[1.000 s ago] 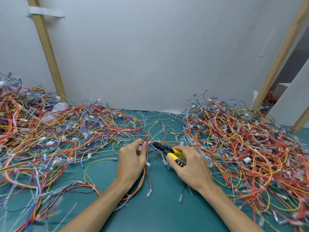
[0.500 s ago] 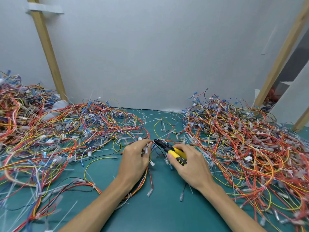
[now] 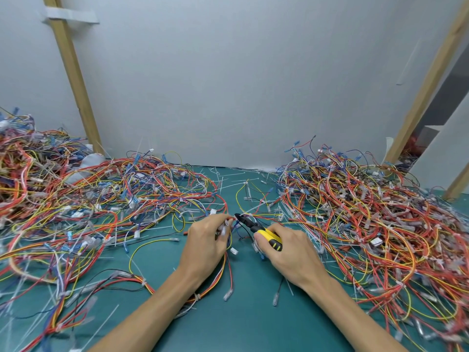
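Observation:
My left hand pinches a small wire bundle of red, orange, yellow and blue wires at the middle of the green table. My right hand grips yellow-and-black cutters. The black jaws of the cutters point left and sit at the wires just beyond my left fingertips. Loose ends of the bundle with clear connectors trail toward me under my left hand.
A big tangle of wire harnesses covers the table's left side, another wire pile covers the right. Cut white cable ties litter the middle. A white wall with a left wooden post and a right wooden post stands close behind.
Both hands stay in about the same place. The cutter jaws have closed in on the wires at my left fingertips, and the view has tilted slightly.

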The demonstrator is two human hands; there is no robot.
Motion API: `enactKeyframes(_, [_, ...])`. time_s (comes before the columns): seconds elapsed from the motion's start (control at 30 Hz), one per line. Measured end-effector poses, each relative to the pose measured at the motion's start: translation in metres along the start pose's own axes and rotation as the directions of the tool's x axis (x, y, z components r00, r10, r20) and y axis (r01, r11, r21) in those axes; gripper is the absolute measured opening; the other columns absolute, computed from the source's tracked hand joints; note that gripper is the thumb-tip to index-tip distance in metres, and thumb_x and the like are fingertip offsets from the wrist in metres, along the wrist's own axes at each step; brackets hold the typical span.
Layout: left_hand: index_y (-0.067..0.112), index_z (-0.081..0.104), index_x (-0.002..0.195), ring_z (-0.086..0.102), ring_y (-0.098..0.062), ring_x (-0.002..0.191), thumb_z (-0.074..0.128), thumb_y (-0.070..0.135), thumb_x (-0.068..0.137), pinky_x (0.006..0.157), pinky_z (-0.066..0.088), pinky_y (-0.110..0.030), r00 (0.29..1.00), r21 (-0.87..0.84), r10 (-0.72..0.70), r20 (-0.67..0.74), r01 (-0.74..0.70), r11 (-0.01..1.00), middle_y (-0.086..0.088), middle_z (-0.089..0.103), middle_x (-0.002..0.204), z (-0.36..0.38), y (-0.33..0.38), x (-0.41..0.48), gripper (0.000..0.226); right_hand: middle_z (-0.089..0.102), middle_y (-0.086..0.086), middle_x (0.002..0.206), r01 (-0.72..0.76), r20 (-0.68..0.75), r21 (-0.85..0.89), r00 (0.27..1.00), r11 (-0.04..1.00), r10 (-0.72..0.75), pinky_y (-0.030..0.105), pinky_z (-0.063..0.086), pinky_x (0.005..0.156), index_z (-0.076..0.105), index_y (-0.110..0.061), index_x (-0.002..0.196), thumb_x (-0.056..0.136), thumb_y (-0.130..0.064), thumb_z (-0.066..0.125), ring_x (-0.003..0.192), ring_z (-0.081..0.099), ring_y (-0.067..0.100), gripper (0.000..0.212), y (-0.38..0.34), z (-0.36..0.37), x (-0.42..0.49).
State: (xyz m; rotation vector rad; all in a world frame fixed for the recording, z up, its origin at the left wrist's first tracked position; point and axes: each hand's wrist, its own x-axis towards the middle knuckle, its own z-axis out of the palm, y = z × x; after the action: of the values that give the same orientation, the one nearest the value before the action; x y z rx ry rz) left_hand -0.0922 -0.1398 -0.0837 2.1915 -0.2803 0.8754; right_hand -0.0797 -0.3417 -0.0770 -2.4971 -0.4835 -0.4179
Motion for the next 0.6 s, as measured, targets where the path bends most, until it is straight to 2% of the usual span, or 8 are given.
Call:
enactKeyframes(0.1, [0.014, 0.071, 0.088, 0.05, -0.008, 0.063, 0.067, 0.01, 0.09, 0.06, 0.037, -0.015, 1.0, 0.008, 0.002, -0.005, -0.002, 1.0, 0.008, 0.06, 0.066, 0.0002, 0.0004, 0.0008, 0.006, 0.053, -0.011, 0.062, -0.005, 0.02, -0.068, 1.0, 0.998, 0.007, 0.033, 0.038, 0.059, 0.056, -0.025, 0.08, 0.091, -0.062, 0.046, 0.063, 0.051, 0.014, 0.04, -0.0018, -0.0004, 0.0008])
enactKeyframes(0.17, [0.014, 0.07, 0.086, 0.048, -0.007, 0.063, 0.067, 0.009, 0.09, 0.059, 0.034, -0.01, 1.0, 0.007, 0.0, -0.004, 0.0, 1.0, 0.012, 0.055, 0.063, 0.0001, 0.0007, 0.0011, 0.007, 0.051, -0.008, 0.063, -0.013, 0.029, -0.106, 0.999, 0.994, 0.016, 0.035, 0.037, 0.061, 0.057, -0.024, 0.082, 0.091, -0.061, 0.046, 0.065, 0.049, 0.019, 0.04, -0.004, -0.0004, 0.0016])
enactKeyframes(0.4, [0.014, 0.07, 0.084, 0.047, -0.009, 0.061, 0.067, 0.01, 0.09, 0.058, 0.034, -0.011, 1.0, 0.002, 0.0, 0.0, 0.0, 1.0, 0.011, 0.054, 0.06, 0.0001, -0.001, 0.0009, 0.007, 0.052, -0.006, 0.067, -0.008, 0.052, -0.166, 0.999, 0.986, 0.017, 0.035, 0.037, 0.061, 0.058, -0.022, 0.086, 0.093, -0.062, 0.043, 0.068, 0.05, 0.021, 0.044, -0.0076, -0.0026, 0.002])
enactKeyframes(0.6, [0.013, 0.069, 0.082, 0.047, 0.007, 0.06, 0.067, 0.007, 0.089, 0.059, 0.032, -0.006, 1.0, -0.006, 0.006, 0.009, -0.006, 1.0, 0.016, 0.048, 0.06, -0.0001, -0.0009, 0.0007, 0.009, 0.051, -0.006, 0.066, 0.002, 0.043, -0.18, 0.999, 0.984, 0.006, 0.034, 0.033, 0.06, 0.057, -0.02, 0.084, 0.094, -0.061, 0.043, 0.066, 0.047, 0.021, 0.044, -0.0082, -0.0023, 0.0021])
